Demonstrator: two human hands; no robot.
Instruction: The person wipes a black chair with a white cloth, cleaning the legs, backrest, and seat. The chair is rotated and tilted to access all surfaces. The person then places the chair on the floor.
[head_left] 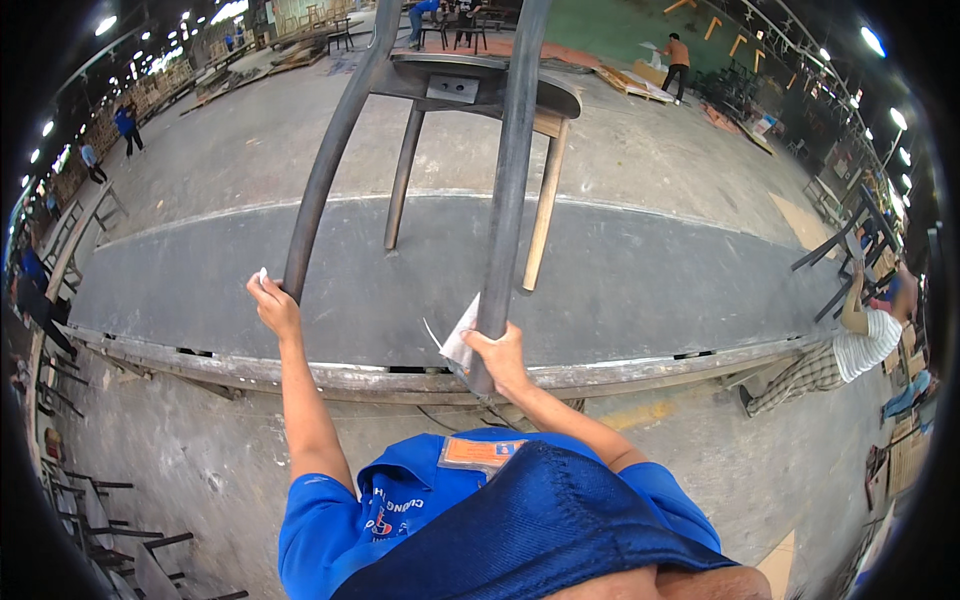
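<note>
A dark wooden chair is propped on a long grey-topped table, its two thick curved legs toward me and two thinner, partly bare-wood legs farther off. My left hand is closed beside the lower end of the left thick leg, a small white piece showing between thumb and fingers. Whether this hand also grips the leg is hard to see. Around the bottom of the right thick leg, my right hand is closed, pressing a folded whitish sheet against it.
The table's worn wooden front edge runs in front of me. At right, a person in a white shirt handles another dark chair. Dark chair frames crowd the lower left. Flat boards and more people are farther back.
</note>
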